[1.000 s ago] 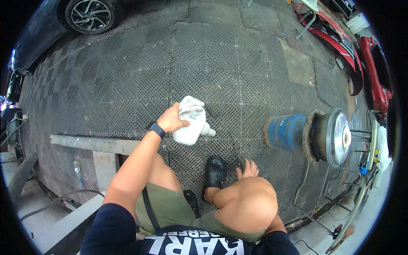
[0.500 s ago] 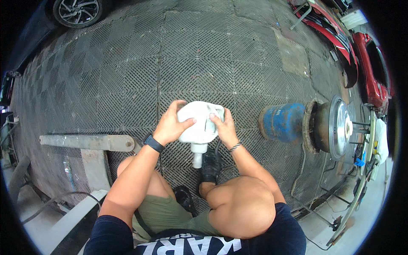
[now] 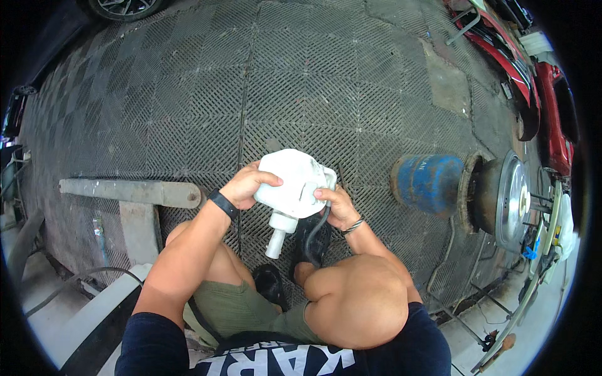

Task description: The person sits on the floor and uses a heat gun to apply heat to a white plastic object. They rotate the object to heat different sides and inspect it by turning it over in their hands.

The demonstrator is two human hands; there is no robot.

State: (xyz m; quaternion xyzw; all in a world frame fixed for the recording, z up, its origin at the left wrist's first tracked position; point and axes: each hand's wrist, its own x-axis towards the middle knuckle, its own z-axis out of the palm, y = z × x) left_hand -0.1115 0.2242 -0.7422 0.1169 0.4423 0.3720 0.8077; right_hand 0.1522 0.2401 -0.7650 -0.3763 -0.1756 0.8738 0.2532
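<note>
A white plastic reservoir [image 3: 290, 177] is held up in front of my knees. Its stepped round spout [image 3: 276, 243] points down toward me, tilted slightly left. My left hand [image 3: 247, 187] grips its left side, thumb on top and fingers underneath out of sight. My right hand [image 3: 339, 205] holds the right end near the moulded handle, the thumb pressed on its upper face. Beside the right hand a black hose [image 3: 316, 227] runs down over my shoe; whether it joins the reservoir is hidden.
Right of me a blue gas cylinder [image 3: 429, 183] lies next to a blackened pot with a shiny lid [image 3: 515, 199]. On the left is a grey metal lift arm [image 3: 135, 191]. Red car panels [image 3: 555, 125] stand at the far right; a car wheel [image 3: 125, 6] is at far left.
The reservoir has turned clockwise, its spout swinging left and toward me. My right hand has shifted slightly nearer me, and the black hose shows more. Both hands keep their hold.
</note>
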